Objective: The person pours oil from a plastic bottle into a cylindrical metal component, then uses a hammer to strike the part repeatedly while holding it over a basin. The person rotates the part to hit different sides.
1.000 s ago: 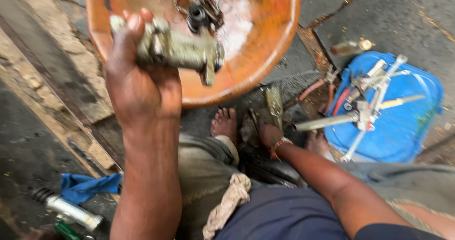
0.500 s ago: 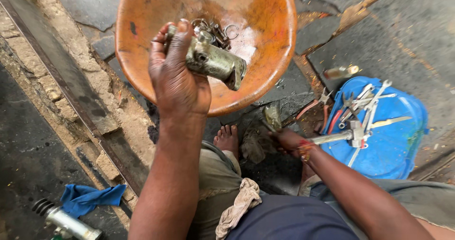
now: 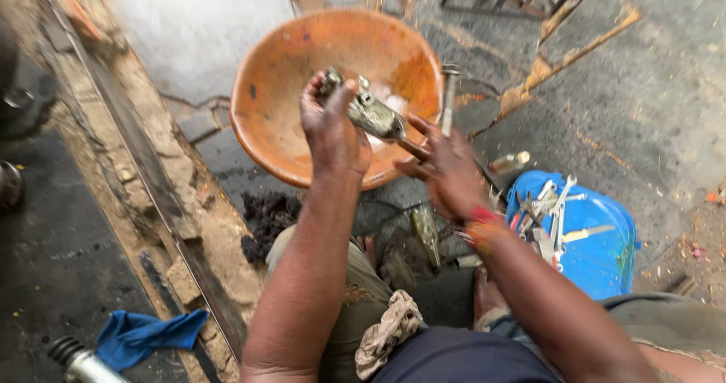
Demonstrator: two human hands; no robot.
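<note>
Item: dirty beige rag [image 3: 387, 331], lying on the person's lap, nearest the camera, below both forearms. Item: blue cloth [image 3: 144, 338], on dark ground well to the left of the left arm, with a metal cylinder [image 3: 79, 362] just beside it. Item: blue plastic lid [image 3: 597, 239], just right of the right wrist, bearing a heap of wrenches [image 3: 552, 213]. Item: left hand [image 3: 331, 133], fingers closed around a grimy metal part [image 3: 367, 111], held up over the bowl's near side. Item: right hand [image 3: 446, 167], fingers spread wide, fingertips reaching toward the lower end of that part; contact cannot be told. Item: orange bowl [image 3: 280, 96], beyond both hands, on cracked concrete. Item: upright metal rod [image 3: 448, 99], just above the right hand, at the bowl's right rim.
</note>
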